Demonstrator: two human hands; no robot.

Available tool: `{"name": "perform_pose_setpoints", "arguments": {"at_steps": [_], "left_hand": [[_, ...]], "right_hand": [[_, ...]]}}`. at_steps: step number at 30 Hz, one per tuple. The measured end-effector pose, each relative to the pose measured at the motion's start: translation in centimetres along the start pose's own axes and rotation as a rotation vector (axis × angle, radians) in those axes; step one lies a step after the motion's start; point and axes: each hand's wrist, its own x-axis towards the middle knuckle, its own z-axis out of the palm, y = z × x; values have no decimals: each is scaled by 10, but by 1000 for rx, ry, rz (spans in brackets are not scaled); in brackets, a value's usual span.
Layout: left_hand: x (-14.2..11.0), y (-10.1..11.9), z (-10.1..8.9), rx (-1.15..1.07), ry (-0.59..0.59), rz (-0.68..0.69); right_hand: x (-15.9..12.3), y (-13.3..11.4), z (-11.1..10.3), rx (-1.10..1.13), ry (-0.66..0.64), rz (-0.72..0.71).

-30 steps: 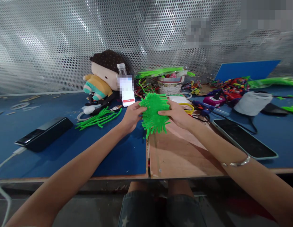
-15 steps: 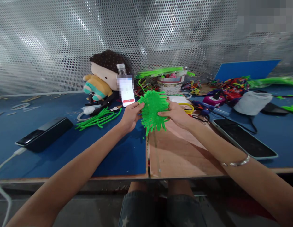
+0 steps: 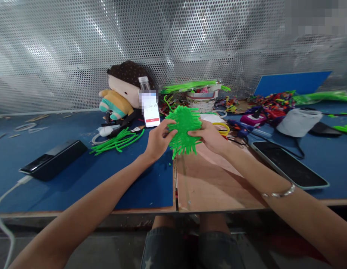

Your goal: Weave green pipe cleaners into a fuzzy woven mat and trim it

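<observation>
Green piece: a bright green, shaggy-edged bundle, at the centre of the view, held up over the table by both hands.
Left hand: at the piece's nine o'clock, the left hand grips its edge, thumb in front.
Right hand: at three o'clock, the right hand pinches the opposite edge, thumb across the front; a silvery bracelet circles that forearm.
Loose stems: from the piece, toward nine o'clock, thin green stems lie in a loose pile.
Lit phone: toward eleven o'clock, a phone stands tilted, screen glowing, in front of a clear bottle and a plush doll.
Basket: toward one o'clock, a woven basket has green strands lying across its top.
Dark phone: toward four o'clock, a second phone lies flat, its screen dark.
Black block: toward eight o'clock, a black box-shaped device joins a white cable.
</observation>
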Motion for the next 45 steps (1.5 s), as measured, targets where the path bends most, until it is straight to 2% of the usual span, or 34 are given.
{"name": "perform_pose_setpoints", "arguments": {"at_steps": [6, 12, 17, 21, 26, 38, 41, 45], "left_hand": [[1, -2, -1, -26, 3, -25], [3, -3, 1, -164, 62, -106], [7, 2, 4, -524, 118, -362], [9, 3, 5, -572, 69, -429], [9, 3, 5, -588, 70, -443], [6, 3, 6, -591, 146, -366], [8, 3, 5, -592, 136, -360], [8, 3, 5, -615, 64, -389]], "right_hand": [[-1, 0, 0, -15, -7, 10], [1, 1, -3, -74, -45, -17], [5, 1, -6, -223, -28, -89], [5, -2, -6, -368, -8, -173], [2, -6, -5, -447, -17, -211], [3, -4, -5, -440, -58, -226], [3, -5, -5, -427, -65, -217], [2, -7, -5, -466, 5, -225]]}}
